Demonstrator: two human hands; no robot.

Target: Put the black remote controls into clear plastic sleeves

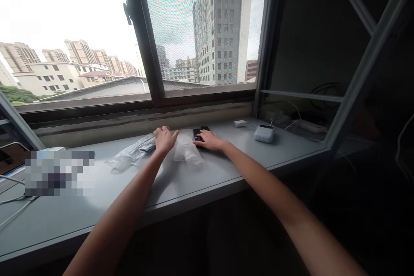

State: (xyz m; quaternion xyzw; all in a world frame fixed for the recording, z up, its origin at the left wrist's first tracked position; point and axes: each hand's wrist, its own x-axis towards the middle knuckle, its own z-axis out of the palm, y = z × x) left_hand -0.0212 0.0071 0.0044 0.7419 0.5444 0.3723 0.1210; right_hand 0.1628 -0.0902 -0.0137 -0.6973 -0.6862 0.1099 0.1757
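Note:
My left hand (164, 139) rests at the right end of a clear plastic bag (131, 154) with something dark inside. Its thumb is spread away from the fingers, whose tips are partly hidden. My right hand (210, 140) lies with fingers apart on a flat black device (196, 133) with small pale marks like keys; the hand covers part of it, so its exact kind is unclear. Between the hands is a crumpled, whitish translucent plastic bag (189, 153). All of these lie on a grey desk (181, 185).
On the right stand a small white box-shaped device (264, 133) and a white plug with cable (239, 123). A power strip (307, 126) lies farther right. A blurred-out patch (58, 172) and white cables (16, 213) are at left. Metal posts (359, 56) and a window (155, 51) border the desk.

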